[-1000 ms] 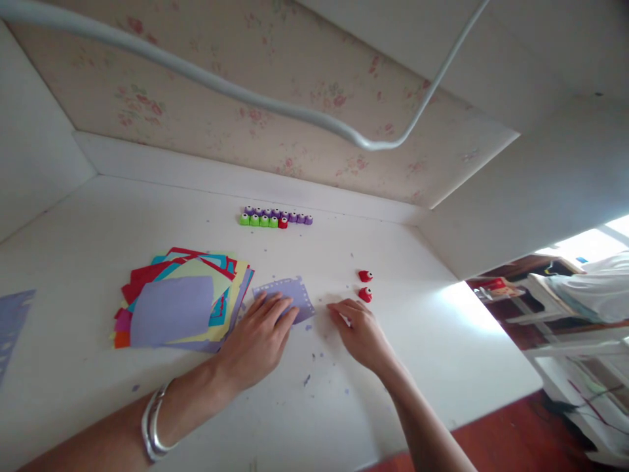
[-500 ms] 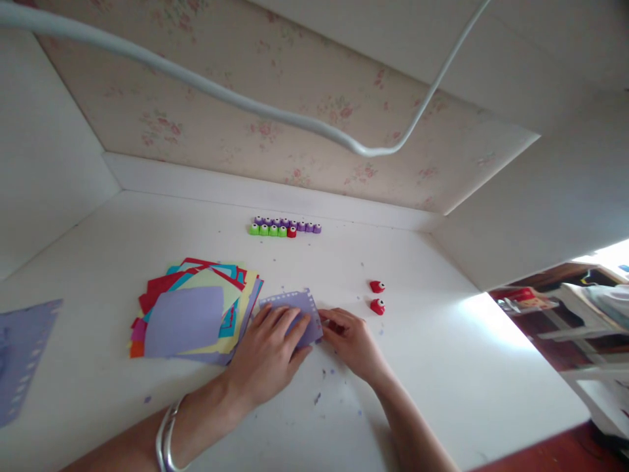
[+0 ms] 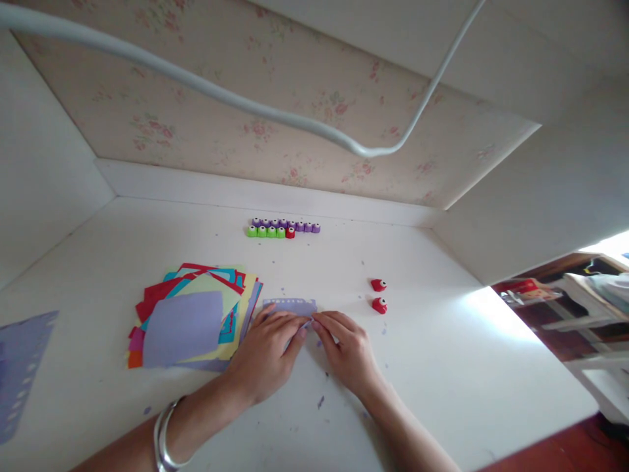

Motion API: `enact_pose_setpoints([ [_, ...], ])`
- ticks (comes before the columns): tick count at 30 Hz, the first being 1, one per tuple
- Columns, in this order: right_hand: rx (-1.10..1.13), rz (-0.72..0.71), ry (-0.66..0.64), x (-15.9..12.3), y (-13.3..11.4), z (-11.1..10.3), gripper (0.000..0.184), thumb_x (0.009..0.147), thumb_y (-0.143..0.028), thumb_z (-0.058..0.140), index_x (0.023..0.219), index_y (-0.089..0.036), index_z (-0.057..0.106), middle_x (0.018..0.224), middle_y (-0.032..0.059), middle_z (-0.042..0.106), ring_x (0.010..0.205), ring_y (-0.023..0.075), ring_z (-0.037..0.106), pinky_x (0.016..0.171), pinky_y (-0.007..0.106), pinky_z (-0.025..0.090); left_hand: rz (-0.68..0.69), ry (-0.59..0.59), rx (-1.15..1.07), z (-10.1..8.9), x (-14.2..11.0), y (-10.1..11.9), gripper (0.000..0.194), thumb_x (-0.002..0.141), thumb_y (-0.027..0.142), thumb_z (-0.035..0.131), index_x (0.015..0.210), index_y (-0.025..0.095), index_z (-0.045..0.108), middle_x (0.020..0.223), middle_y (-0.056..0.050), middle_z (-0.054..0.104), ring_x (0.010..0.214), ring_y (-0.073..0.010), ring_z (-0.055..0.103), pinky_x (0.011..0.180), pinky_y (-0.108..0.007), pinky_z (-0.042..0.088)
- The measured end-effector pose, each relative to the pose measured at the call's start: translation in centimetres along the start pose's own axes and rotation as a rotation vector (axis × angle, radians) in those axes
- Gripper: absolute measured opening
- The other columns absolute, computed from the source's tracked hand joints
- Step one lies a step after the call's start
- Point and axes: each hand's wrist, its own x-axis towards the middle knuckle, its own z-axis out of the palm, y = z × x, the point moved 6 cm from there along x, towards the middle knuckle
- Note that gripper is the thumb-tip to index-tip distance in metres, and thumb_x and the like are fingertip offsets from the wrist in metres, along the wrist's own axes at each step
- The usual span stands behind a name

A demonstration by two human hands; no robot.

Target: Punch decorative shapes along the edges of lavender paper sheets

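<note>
A small purple sheet of paper [image 3: 295, 305] with punched holes along its far edge lies in front of me, its near part covered by my fingers. My left hand [image 3: 268, 354], a silver bangle on its wrist, pinches the sheet's near right side between thumb and fingers. Against those fingertips, my right hand [image 3: 348, 346] has its thumb and index finger closed on the same edge, which looks lifted or bent. Left of my hands is a loose pile of coloured paper [image 3: 184, 328], a plain purple piece on top.
Purple and green craft punches [image 3: 272, 232], plus a red one, stand in rows near the back. Two red punches [image 3: 379, 305] sit to the right. A larger purple sheet [image 3: 24, 373] with cut-outs lies far left. Paper bits dot the white table; a white tube [image 3: 236, 98] crosses overhead.
My right hand has moved left to meet my left fingertips. The left hand has gone from lying flat on the purple paper to pinching it, and the paper's right side is now hidden.
</note>
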Motion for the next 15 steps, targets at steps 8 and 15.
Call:
enact_pose_setpoints([
  [8,-0.037,-0.024,0.049,-0.1,-0.4,-0.5,0.022,0.098,-0.019,0.052,0.107,-0.021,0.072,0.099,0.0074,0.075,0.088,0.0200,0.070,0.080,0.034,0.057,-0.030,0.000,-0.022,0.1,0.0,-0.2,0.032,0.104,0.028,0.037,0.123,0.025,0.063,0.117,-0.002,0.071,0.112,-0.0178,0.064,0.115,-0.049,0.032],
  [15,-0.069,0.082,0.195,0.3,0.9,-2.6,0.020,0.097,-0.028,0.054,0.096,-0.023,0.073,0.091,0.0067,0.075,0.076,0.0180,0.070,0.065,0.028,0.058,0.000,0.019,0.026,-0.1,-0.2,-0.1,0.031,0.104,0.029,0.039,0.123,0.025,0.063,0.119,-0.002,0.071,0.113,-0.0177,0.063,0.115,-0.048,0.032],
])
